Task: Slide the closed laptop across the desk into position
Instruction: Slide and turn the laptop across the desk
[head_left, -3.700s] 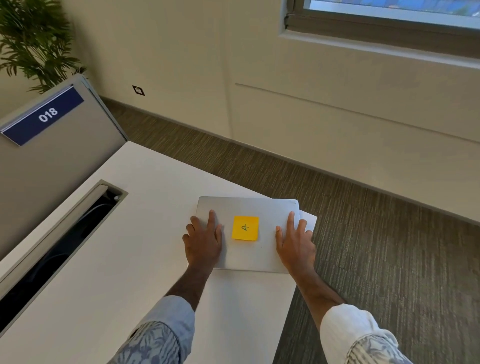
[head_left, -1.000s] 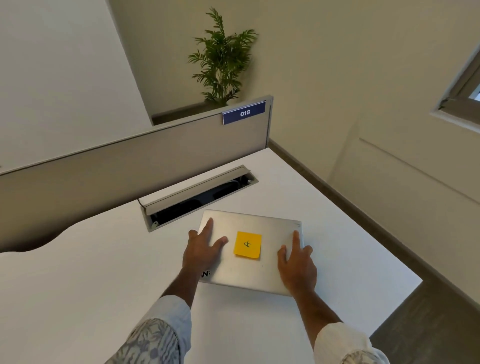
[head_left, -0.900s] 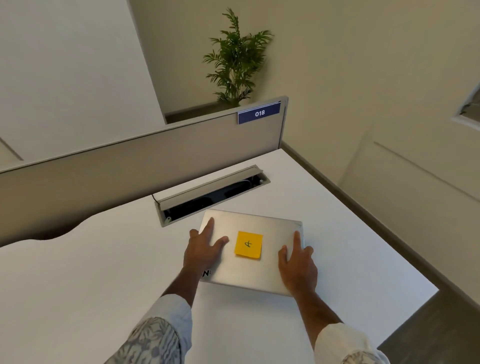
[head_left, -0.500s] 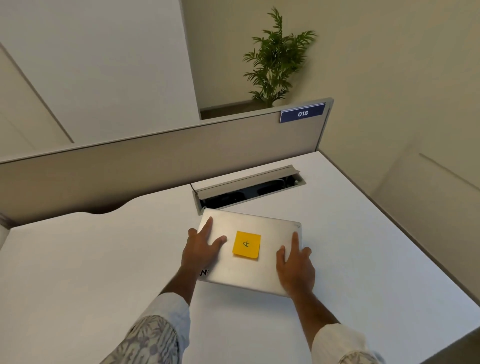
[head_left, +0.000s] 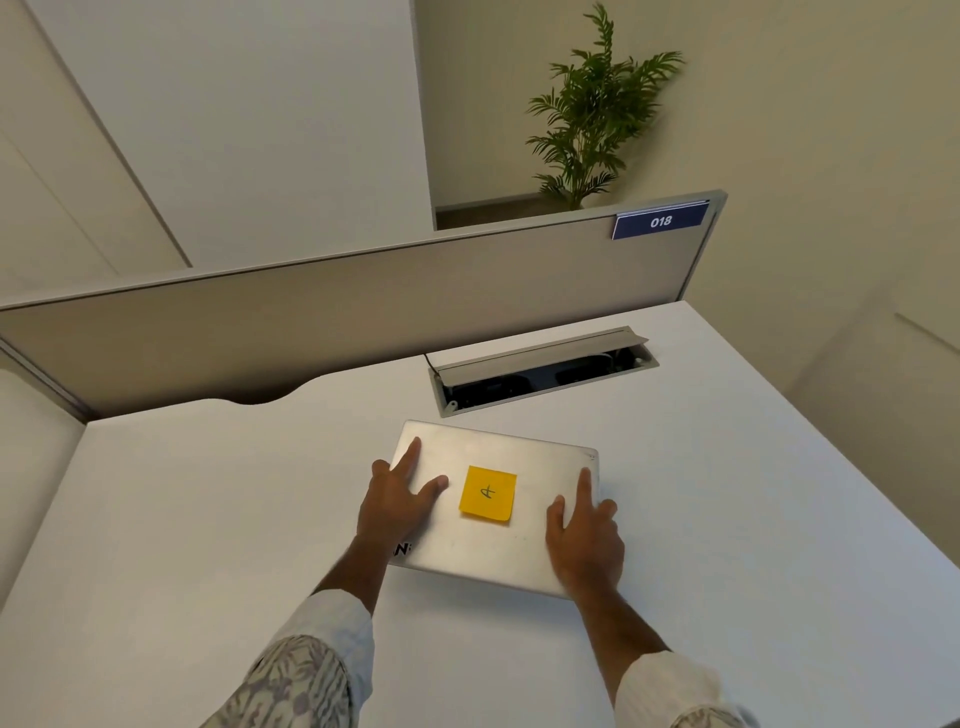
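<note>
A closed silver laptop (head_left: 535, 465) lies flat on the white desk (head_left: 208, 519), with a yellow sticky note (head_left: 488, 492) in the middle of its lid. My left hand (head_left: 397, 506) presses flat on the lid's left part, fingers spread. On the right part rests my right hand (head_left: 584, 540), its outer fingers over the laptop's right edge. The laptop's far edge sits just in front of the cable opening (head_left: 540, 371), apart from it.
A grey divider panel (head_left: 363, 312) with a blue "018" sign (head_left: 660, 222) runs along the desk's far side. The cable opening's lid stands raised. A potted plant (head_left: 592, 109) stands behind the panel. The desk's right edge drops to the floor.
With both hands flat on it, the laptop has slid from the desk's right edge leftward to in front of the cable opening. My view has turned left.
</note>
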